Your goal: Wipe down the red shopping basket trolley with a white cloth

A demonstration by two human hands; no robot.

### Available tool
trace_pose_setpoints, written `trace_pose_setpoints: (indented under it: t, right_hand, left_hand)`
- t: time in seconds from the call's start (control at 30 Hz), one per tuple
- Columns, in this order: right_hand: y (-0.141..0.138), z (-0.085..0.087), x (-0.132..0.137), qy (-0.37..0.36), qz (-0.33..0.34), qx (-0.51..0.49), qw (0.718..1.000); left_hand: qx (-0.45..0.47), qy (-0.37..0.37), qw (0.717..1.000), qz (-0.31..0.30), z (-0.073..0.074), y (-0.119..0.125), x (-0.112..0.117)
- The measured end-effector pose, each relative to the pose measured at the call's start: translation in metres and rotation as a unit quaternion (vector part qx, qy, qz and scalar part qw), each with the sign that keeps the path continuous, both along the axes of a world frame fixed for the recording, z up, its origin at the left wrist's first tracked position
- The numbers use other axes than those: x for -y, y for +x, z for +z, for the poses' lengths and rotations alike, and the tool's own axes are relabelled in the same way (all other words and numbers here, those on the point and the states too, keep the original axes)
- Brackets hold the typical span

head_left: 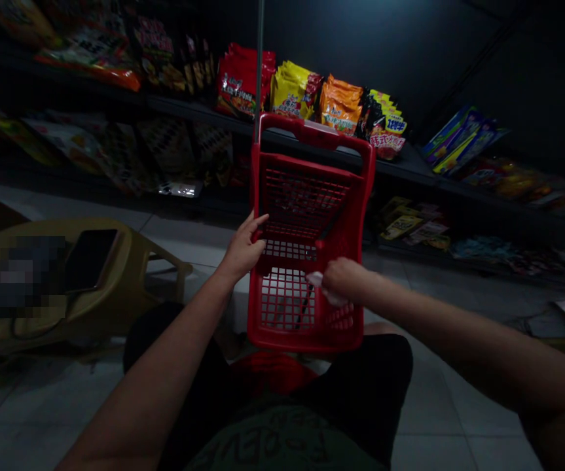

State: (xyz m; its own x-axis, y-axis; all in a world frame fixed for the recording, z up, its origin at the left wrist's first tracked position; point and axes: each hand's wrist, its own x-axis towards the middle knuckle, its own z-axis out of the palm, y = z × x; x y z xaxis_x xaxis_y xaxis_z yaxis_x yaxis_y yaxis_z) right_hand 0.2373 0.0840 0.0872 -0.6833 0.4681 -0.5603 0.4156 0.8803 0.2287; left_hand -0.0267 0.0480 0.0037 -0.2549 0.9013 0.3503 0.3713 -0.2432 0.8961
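A red plastic shopping basket (306, 338) with grid sides stands between my knees, its handle (326, 136) raised at the far end. My left hand (245, 248) grips the basket's left rim, with thumb and forefinger reaching over the edge. Inside the basket, near the right wall, my right hand (345, 278) is closed around a crumpled white cloth (315, 279). Part of the cloth pokes out past the fingers, and the rest is hidden in the fist.
Ahead, a dark shelf (410, 163) carries red noodle packets (240, 82), yellow packets (292, 91) and orange packets (341, 108). To my left, a yellowish stool (115, 261) holds a phone (90, 258) and a blurred-out item (17, 275). Pale tiles (439, 399) cover the floor.
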Motion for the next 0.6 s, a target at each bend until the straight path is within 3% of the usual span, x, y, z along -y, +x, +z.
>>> trace_pose_setpoints:
  t: [0.1,0.17,0.37,0.43,0.5,0.6]
  right_hand:
    - [-0.004,0.017,-0.045,0.127,-0.051,-0.021,0.990]
    - [-0.004,0.016,-0.047,0.128,-0.047,-0.019,0.991]
    - [-0.004,-0.043,0.047,-0.043,0.008,0.046,0.998]
    - [-0.008,-0.051,0.052,-0.079,0.009,0.064,0.995]
    - [-0.012,-0.042,0.027,-0.055,-0.012,0.063,0.996]
    - [-0.016,-0.013,-0.040,0.048,-0.042,0.028,0.998]
  left_hand:
    - [-0.004,-0.002,1.000,0.012,0.002,0.002,0.000]
    - [-0.004,-0.002,1.000,0.019,0.003,0.000,0.001]
    - [0.020,-0.001,0.999,0.026,0.004,-0.001,0.004]
    - [0.016,-0.002,1.000,0.025,0.004,0.002,0.005]
    - [0.009,0.000,1.000,0.020,0.004,0.006,0.006]
    - [0.003,0.001,1.000,0.019,0.004,0.011,0.006]
